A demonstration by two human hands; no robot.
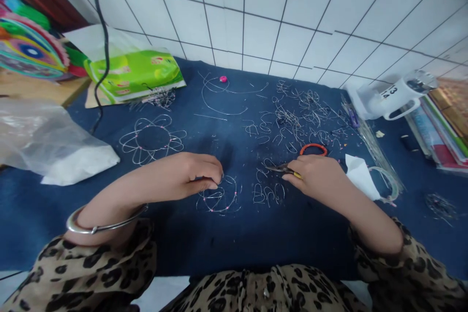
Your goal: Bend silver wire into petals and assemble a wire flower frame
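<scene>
My left hand (201,175) pinches the upper left edge of a round wire piece (235,201) with small pink dots, which lies on the dark blue cloth (175,248). In my right hand (316,175) are pliers (280,168) with dark jaws and a yellow handle part. Their tips point left, over a bent wire piece. Just below the jaws lie several short curved wires (268,194). To the left, a flower-shaped wire ring (152,139) rests flat, beyond my left forearm.
Tangled wire bits (292,114) spread behind my right hand, near an orange-red loop (313,146). At the back left are a green tissue pack (139,75), a plastic bag (54,141) and a hanging black cable (106,34). A white mug (398,97) lies tipped at the right, beside books (442,131).
</scene>
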